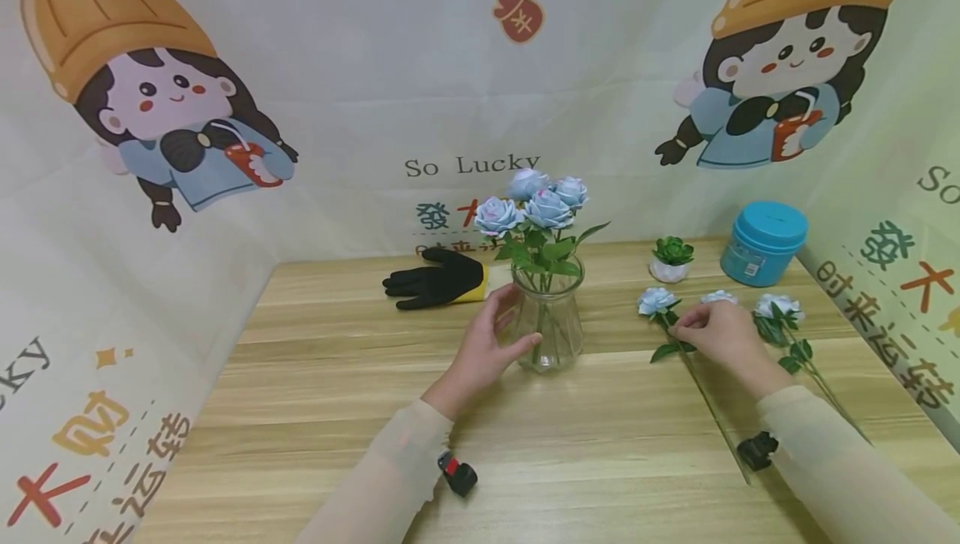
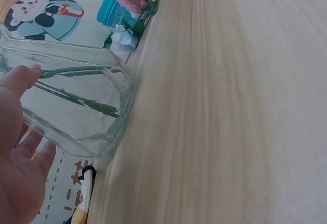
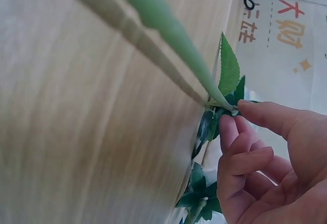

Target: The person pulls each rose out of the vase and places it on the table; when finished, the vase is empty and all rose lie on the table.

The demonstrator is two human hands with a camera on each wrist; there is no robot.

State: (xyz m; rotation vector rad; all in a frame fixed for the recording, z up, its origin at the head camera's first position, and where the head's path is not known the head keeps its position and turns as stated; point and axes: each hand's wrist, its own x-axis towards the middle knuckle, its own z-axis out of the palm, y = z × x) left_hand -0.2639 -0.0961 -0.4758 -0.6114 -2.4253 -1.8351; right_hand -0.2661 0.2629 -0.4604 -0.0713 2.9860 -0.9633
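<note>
On the wooden tabletop (image 1: 322,411), toward the middle of the back edge, stands an upright clear glass vase (image 1: 560,336) holding four blue roses (image 1: 547,209); the left hand (image 1: 486,344) has its grip curved round the vase's left side, thumb in front. Nearer the right edge, the right hand (image 1: 726,337) pinches a loose rose (image 1: 657,301), grip clamped on the stem below the bloom. Two more roses (image 1: 778,307) lie beside it, one partly hidden by that hand. A blue tub (image 1: 765,242) stands at the back right corner, a black glove (image 1: 438,279) lies by the back edge left of the vase, and a small potted succulent (image 1: 672,256) sits beside the tub.
</note>
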